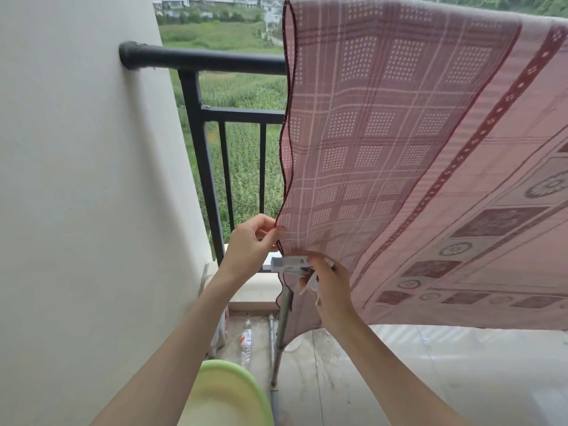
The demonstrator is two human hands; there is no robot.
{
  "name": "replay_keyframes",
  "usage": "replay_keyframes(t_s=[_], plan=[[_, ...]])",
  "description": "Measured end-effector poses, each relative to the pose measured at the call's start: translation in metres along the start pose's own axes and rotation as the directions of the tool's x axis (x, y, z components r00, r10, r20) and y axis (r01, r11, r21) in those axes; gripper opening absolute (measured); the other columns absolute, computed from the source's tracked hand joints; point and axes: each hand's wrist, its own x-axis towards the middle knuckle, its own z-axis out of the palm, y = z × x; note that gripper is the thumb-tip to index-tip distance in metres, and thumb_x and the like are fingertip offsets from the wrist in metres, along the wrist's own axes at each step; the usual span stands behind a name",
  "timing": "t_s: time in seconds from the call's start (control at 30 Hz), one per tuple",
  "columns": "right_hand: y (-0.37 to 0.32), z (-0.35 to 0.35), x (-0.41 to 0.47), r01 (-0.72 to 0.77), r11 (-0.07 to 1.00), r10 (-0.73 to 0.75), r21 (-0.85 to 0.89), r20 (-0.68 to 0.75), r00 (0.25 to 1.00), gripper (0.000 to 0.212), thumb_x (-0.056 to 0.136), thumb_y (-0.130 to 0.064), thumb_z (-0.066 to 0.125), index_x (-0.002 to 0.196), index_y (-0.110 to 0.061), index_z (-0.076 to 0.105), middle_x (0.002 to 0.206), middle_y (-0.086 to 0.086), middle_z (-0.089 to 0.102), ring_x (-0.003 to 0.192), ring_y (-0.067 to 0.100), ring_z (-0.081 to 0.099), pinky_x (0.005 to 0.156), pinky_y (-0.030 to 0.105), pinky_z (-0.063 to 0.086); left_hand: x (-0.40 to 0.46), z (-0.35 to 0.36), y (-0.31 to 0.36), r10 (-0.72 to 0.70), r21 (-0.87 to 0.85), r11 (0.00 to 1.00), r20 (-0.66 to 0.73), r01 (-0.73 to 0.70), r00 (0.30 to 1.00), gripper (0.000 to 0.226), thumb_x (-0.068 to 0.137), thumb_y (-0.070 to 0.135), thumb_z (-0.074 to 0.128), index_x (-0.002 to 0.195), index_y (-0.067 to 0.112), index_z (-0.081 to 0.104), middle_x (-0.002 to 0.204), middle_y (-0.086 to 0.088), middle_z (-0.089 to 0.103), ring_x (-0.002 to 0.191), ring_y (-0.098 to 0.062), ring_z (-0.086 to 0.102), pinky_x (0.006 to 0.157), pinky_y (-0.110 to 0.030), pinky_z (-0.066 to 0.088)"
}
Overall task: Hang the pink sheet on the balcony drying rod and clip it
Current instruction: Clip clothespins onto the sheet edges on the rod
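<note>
The pink patterned sheet (415, 142) hangs draped from above, filling the right half of the view; the rod under its top fold is hidden. Its dark-hemmed left edge runs down to my hands. My left hand (252, 244) pinches that hem between thumb and fingers. My right hand (330, 284) grips a white clip (290, 264) with a short cord, held against the sheet's lower left edge. A metal pole (284, 327) stands just below the clip.
A black balcony railing (212, 59) runs from the white wall (86, 179) on the left. On the floor lie a plastic bottle (247, 342) and a green basin (229, 395). Fields lie beyond the railing.
</note>
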Motion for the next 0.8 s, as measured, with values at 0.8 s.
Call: replay_keyframes(t_s=[0.8], plan=[[0.034,-0.015,-0.02,-0.292,0.957,0.261,0.002,0.442,0.858,0.018,0.088,-0.013,0.057,0.094,0.004,0.062,0.075,0.011,0.068,0.061,0.013,0.059,0.052,0.02,0.044,-0.006,-0.007,0.009,-0.06,0.116,0.991,-0.066,0.067,0.996,0.017,0.08,0.03,0.068,0.084,0.014,0.07,0.078,-0.001,0.071,0.078,-0.015,0.066,0.078,-0.029,0.053]])
